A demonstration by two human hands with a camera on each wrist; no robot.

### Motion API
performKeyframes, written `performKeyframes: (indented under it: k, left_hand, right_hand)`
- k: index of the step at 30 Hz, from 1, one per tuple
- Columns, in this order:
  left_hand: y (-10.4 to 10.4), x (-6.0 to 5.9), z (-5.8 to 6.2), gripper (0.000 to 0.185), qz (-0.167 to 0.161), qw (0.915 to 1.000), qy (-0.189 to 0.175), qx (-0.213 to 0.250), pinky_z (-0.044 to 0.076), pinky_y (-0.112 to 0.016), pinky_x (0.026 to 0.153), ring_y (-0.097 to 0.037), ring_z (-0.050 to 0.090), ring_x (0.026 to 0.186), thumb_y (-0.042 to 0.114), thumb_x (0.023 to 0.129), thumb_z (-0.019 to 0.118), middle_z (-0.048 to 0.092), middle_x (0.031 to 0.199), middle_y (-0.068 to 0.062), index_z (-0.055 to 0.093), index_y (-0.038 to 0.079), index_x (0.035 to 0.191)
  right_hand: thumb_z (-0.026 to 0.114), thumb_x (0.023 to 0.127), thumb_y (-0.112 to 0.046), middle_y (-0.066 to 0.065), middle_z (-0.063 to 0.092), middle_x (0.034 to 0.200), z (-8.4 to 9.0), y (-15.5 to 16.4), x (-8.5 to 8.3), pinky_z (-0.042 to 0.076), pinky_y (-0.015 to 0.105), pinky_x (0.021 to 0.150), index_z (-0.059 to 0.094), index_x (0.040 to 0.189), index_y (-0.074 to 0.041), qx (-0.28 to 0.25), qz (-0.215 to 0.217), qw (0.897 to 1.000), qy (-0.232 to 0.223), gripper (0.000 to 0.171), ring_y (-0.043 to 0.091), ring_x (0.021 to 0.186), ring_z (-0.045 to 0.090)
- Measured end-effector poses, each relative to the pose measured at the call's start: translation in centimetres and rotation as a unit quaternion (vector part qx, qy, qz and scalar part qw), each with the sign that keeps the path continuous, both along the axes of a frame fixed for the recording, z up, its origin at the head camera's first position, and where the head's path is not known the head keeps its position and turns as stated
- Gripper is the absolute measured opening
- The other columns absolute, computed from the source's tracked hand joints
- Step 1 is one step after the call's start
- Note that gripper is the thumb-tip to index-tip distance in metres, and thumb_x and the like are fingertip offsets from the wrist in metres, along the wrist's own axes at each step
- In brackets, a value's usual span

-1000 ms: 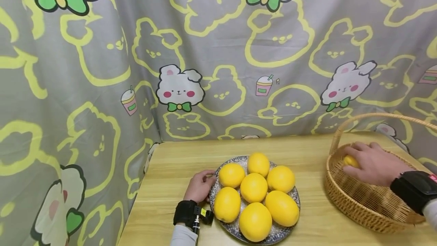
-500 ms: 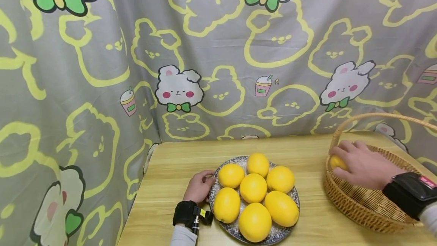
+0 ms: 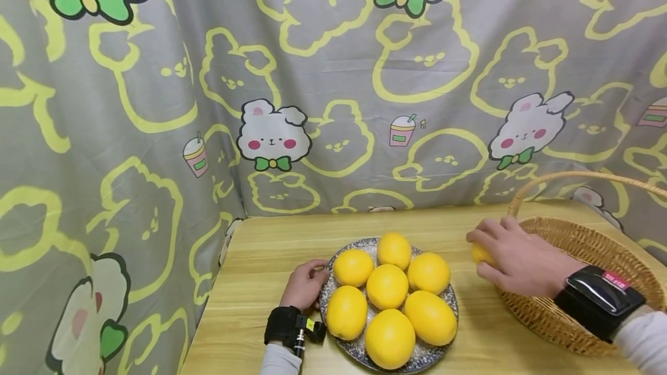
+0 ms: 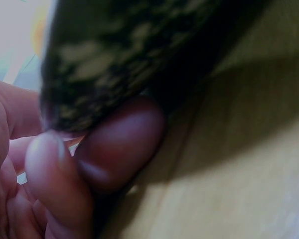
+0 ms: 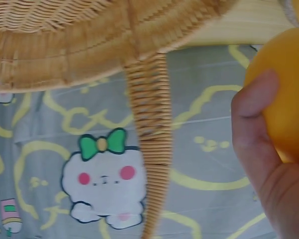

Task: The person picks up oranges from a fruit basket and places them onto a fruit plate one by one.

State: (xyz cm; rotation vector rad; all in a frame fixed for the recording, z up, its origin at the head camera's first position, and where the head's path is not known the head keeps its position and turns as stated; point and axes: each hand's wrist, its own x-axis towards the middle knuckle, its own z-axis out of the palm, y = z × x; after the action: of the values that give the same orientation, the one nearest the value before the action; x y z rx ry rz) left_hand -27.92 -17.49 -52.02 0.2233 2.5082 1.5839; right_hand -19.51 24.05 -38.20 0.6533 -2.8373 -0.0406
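Observation:
My right hand (image 3: 521, 262) grips a yellow lemon (image 3: 482, 253) in the air just left of the wicker basket (image 3: 563, 328). Most of this lemon is hidden behind the fingers in the head view; the right wrist view shows the thumb pressed along its side (image 5: 289, 99). On the table, a dark speckled plate (image 3: 365, 357) carries several more lemons (image 3: 387, 286), one in the middle with others around it. At the plate's left edge, my left hand (image 3: 302, 285) holds the rim (image 4: 104, 64), with fingertips tucked beneath it in the left wrist view.
The basket's tall handle (image 3: 589, 174) arches above its far side. Behind the wooden table (image 3: 292, 230) hangs a grey curtain (image 3: 323, 74) with cartoon prints, which also closes off the left side.
My right hand has carried the lemon leftward, from inside the basket over its rim to the table side. The left hand and the plate have stayed in place.

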Motion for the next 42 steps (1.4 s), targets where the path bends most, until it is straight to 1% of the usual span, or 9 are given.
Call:
performKeyframes:
  k: [3, 9, 14, 21, 25, 31, 35, 42]
  left_hand:
    - [0.0, 0.0, 0.0, 0.035, 0.001, 1.0, 0.0, 0.003, 0.051, -0.026, 0.043, -0.01, 0.045, 0.044, 0.025, 0.104, 0.06, 0.061, 0.079, -0.003, 0.066, 0.015, 0.138]
    - [0.0, 0.0, 0.0, 0.035, 0.002, 1.0, -0.001, 0.005, 0.05, -0.026, 0.042, -0.01, 0.045, 0.043, 0.025, 0.104, 0.061, 0.059, 0.076, -0.001, 0.066, 0.016, 0.137]
    - [0.0, 0.1, 0.2, 0.035, 0.004, 1.0, -0.005, 0.005, 0.05, -0.025, 0.042, -0.01, 0.045, 0.043, 0.025, 0.104, 0.06, 0.059, 0.077, -0.002, 0.066, 0.016, 0.137]
    - [0.1, 0.2, 0.3, 0.034, 0.003, 0.9999, -0.008, 0.011, 0.05, -0.025, 0.042, -0.01, 0.046, 0.043, 0.025, 0.104, 0.061, 0.06, 0.078, -0.002, 0.067, 0.017, 0.137]
    - [0.1, 0.2, 0.3, 0.034, 0.005, 0.9999, -0.008, 0.011, 0.05, -0.025, 0.042, -0.011, 0.045, 0.043, 0.024, 0.104, 0.061, 0.06, 0.078, -0.002, 0.067, 0.016, 0.136]
    - [0.1, 0.1, 0.4, 0.034, 0.003, 0.9999, -0.01, 0.011, 0.05, -0.025, 0.042, -0.01, 0.045, 0.043, 0.025, 0.104, 0.06, 0.061, 0.079, -0.002, 0.067, 0.016, 0.136]
    - [0.0, 0.1, 0.3, 0.034, 0.002, 0.9999, -0.01, 0.013, 0.05, -0.025, 0.042, -0.01, 0.046, 0.043, 0.025, 0.104, 0.06, 0.063, 0.081, -0.004, 0.067, 0.016, 0.136]
    - [-0.1, -0.1, 0.1, 0.033, 0.005, 0.9999, -0.009, 0.011, 0.051, -0.026, 0.042, -0.011, 0.046, 0.043, 0.027, 0.104, 0.061, 0.065, 0.084, -0.004, 0.067, 0.018, 0.136]
  right_hand:
    - [0.073, 0.091, -0.034, 0.002, 0.06, 0.123, 0.1, -1.0, 0.0, 0.044, 0.028, 0.066, 0.064, 0.13, -0.015, 0.003, 0.017, 1.0, 0.011, 0.044, 0.02, 0.102, 0.05]
    - [0.073, 0.089, -0.031, 0.0, 0.06, 0.122, 0.2, -2.5, -0.1, 0.043, 0.026, 0.067, 0.064, 0.129, -0.015, 0.006, 0.049, 0.998, 0.027, 0.044, 0.017, 0.1, 0.049]
    - [0.072, 0.089, -0.029, -0.001, 0.06, 0.123, 0.3, -4.1, -0.1, 0.043, 0.024, 0.067, 0.063, 0.129, -0.016, 0.005, 0.064, 0.998, 0.022, 0.043, 0.015, 0.101, 0.049]
    - [0.07, 0.09, -0.028, -0.003, 0.059, 0.123, -0.1, -6.5, -0.2, 0.034, 0.017, 0.056, 0.063, 0.128, -0.022, 0.0, 0.079, 0.997, 0.006, 0.039, 0.016, 0.102, 0.048]
    - [0.069, 0.09, -0.028, -0.004, 0.058, 0.123, -0.7, -7.5, -0.4, 0.033, 0.017, 0.058, 0.063, 0.129, -0.021, -0.005, 0.095, 0.995, -0.003, 0.04, 0.014, 0.101, 0.046]
    - [0.068, 0.09, -0.026, -0.003, 0.059, 0.125, -1.6, -8.5, -0.8, 0.035, 0.018, 0.062, 0.063, 0.127, -0.021, -0.009, 0.123, 0.992, -0.001, 0.038, 0.014, 0.1, 0.044]
    - [0.068, 0.089, -0.025, -0.003, 0.059, 0.125, -1.9, -9.2, -1.1, 0.036, 0.018, 0.064, 0.064, 0.126, -0.019, -0.014, 0.136, 0.991, 0.0, 0.037, 0.013, 0.1, 0.044]
    - [0.067, 0.091, -0.026, -0.003, 0.057, 0.126, -2.3, -9.9, -1.4, 0.036, 0.018, 0.064, 0.064, 0.128, -0.017, -0.02, 0.146, 0.989, -0.015, 0.038, 0.013, 0.101, 0.041]
